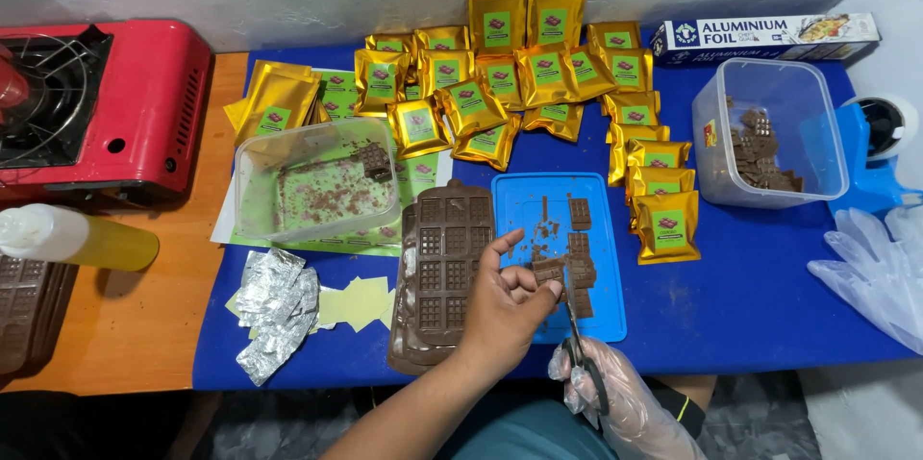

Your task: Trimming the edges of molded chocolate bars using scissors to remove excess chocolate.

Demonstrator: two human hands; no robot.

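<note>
My bare left hand (502, 304) pinches a small square of brown chocolate (549, 271) over a blue plastic board (604, 311). My right hand (620, 400), in a clear glove, grips dark scissors (576, 325) whose blades point up at that square. More chocolate squares (580, 213) and crumbs lie on the board. Just left of my left hand lies a brown chocolate mould (440, 268) with filled cells.
Gold pouches with green labels (538, 71) are heaped at the back, with more beside the board (665, 224). Two clear tubs (252, 193) (817, 148) hold chocolate bits. Foil-wrapped pieces (274, 311), a foil box (764, 35), a red stove (144, 104), a bottle (77, 239) and spare gloves (875, 268) surround them.
</note>
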